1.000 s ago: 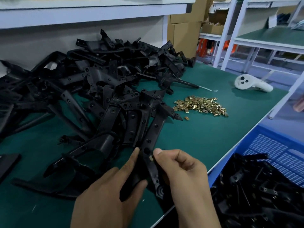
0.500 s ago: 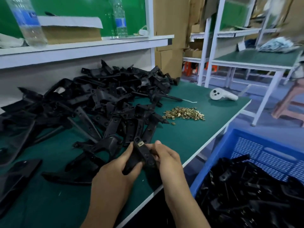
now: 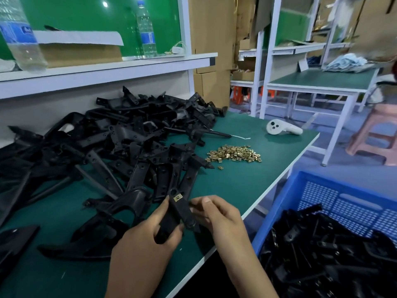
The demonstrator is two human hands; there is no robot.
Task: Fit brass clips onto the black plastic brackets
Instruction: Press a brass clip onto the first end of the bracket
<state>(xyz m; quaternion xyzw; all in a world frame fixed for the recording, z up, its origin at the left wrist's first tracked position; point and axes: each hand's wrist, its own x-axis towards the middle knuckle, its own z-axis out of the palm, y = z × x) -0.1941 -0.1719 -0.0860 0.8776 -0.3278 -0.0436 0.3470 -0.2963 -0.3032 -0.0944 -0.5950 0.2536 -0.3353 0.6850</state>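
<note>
Both hands hold one black plastic bracket (image 3: 179, 211) just above the near edge of the green table. My left hand (image 3: 150, 239) grips its lower end from the left. My right hand (image 3: 219, 216) pinches its right side with thumb and fingers. A brass clip (image 3: 177, 198) sits fitted on the bracket's upper end. A large heap of black brackets (image 3: 120, 143) covers the left and middle of the table. A pile of loose brass clips (image 3: 235, 156) lies to the right of the heap.
A blue crate (image 3: 322, 190) holding black brackets stands below the table's right edge. A white controller (image 3: 281, 128) lies at the far right corner of the green table (image 3: 236, 186). Water bottles (image 3: 147, 31) and a cardboard box (image 3: 79, 50) stand on the white shelf behind.
The view has tilted upward. The bracket has been lifted off the pile and turned, and the brass clip now shows on its upper end. Both hands keep their grip.
</note>
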